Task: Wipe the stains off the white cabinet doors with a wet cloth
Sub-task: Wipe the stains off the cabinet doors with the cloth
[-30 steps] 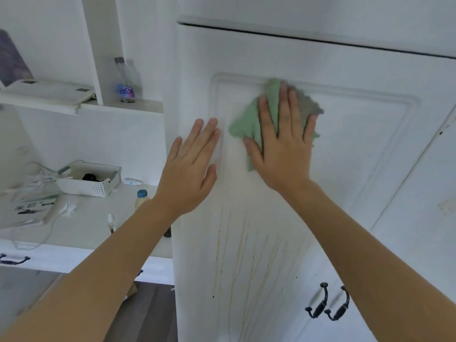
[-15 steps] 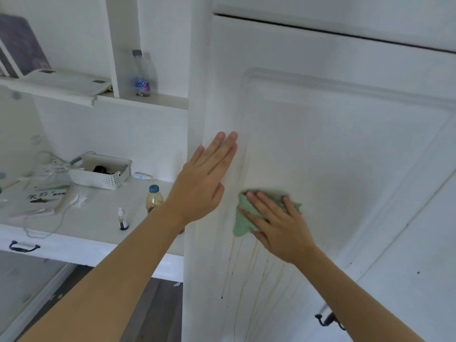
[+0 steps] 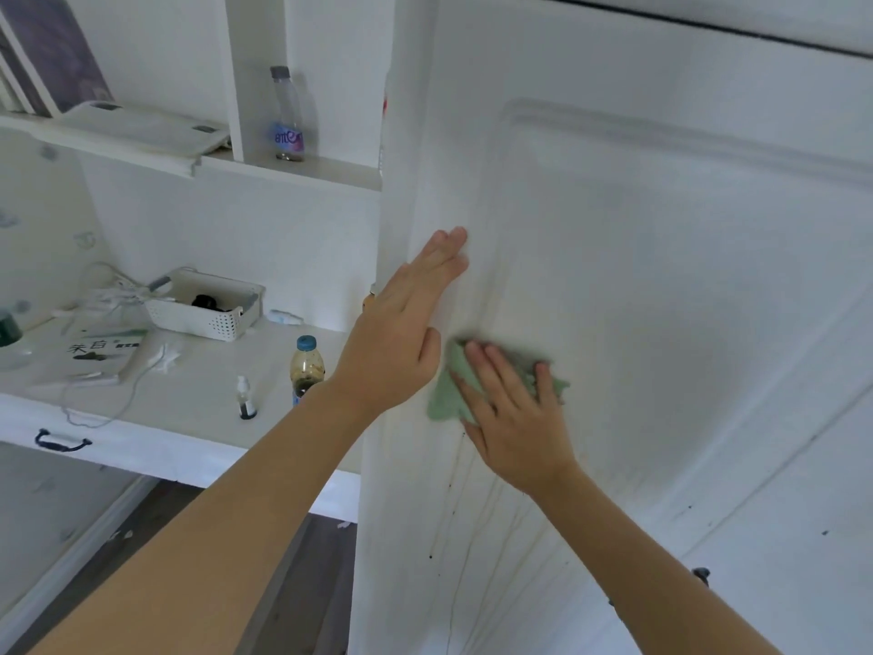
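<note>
Head view: right hand lies flat, fingers straight, pressing the green cloth against the white door. Cloth sits at the left edge of the recessed panel, bunched under the palm, sticking out at 9 o'clock and a bit at 3 o'clock of the hand. Left hand is flat too, fingers together pointing to 1 o'clock, braced on the door frame strip just beside the cloth, holding nothing.

Key relation: stains, thin brownish drip streaks with dark specks, lie at 6 o'clock from the cloth, starting right below it. Their long axis runs near vertical, 12 to 6, fanning slightly. Right hand is nearer and already on the cloth, so next stroke probably goes straight down along the streaks. Panel above the cloth looks mostly clean.
</note>
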The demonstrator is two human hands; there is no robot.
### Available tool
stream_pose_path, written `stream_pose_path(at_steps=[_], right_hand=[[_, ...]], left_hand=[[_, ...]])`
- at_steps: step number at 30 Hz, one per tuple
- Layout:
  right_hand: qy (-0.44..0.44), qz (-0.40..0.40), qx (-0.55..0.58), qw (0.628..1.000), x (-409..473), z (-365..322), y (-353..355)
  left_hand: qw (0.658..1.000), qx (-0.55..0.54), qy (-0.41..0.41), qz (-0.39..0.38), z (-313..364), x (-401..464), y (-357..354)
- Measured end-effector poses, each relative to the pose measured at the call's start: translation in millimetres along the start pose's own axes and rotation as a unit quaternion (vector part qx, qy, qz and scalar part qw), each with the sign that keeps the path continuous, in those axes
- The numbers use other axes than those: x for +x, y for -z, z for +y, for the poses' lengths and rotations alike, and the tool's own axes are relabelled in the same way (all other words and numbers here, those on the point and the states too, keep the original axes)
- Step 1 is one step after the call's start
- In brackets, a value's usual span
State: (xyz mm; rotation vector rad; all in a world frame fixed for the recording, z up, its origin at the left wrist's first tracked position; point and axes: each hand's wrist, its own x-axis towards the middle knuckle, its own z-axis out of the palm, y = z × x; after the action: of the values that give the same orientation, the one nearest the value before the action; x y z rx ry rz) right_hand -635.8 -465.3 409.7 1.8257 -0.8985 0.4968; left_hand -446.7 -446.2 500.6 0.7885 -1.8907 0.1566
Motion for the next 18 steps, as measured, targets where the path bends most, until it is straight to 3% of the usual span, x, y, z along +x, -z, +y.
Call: stream_pose_path(at_steps=[3, 5, 9, 12, 14, 18], right_hand=[[0.044, -0.01, -0.001, 0.999, 0, 8, 6], [0.041, 0.024, 0.007, 0.999, 29, 31, 21], [-0.103, 0.126, 0.006, 0.987, 119, 80, 55], [-0.202, 0.153, 0.006, 0.967, 134, 69, 54], [-0.18, 0.13, 0.021, 0.975, 110, 45, 39], [-0.028, 0.021, 0.018, 0.999, 26, -2, 5]], left_hand=[[1.0, 0.016, 0.0, -0.005, 3, 0, 9], [1.0, 0.026, 0.003, 0.002, 3, -1, 13], [0.998, 0.054, 0.006, 0.036, 2, 10, 18], [0.997, 0.064, 0.014, 0.049, -4, 14, 20], [0.997, 0.071, 0.007, 0.041, -7, 11, 17], [0.996, 0.082, 0.009, 0.017, -7, 2, 9]])
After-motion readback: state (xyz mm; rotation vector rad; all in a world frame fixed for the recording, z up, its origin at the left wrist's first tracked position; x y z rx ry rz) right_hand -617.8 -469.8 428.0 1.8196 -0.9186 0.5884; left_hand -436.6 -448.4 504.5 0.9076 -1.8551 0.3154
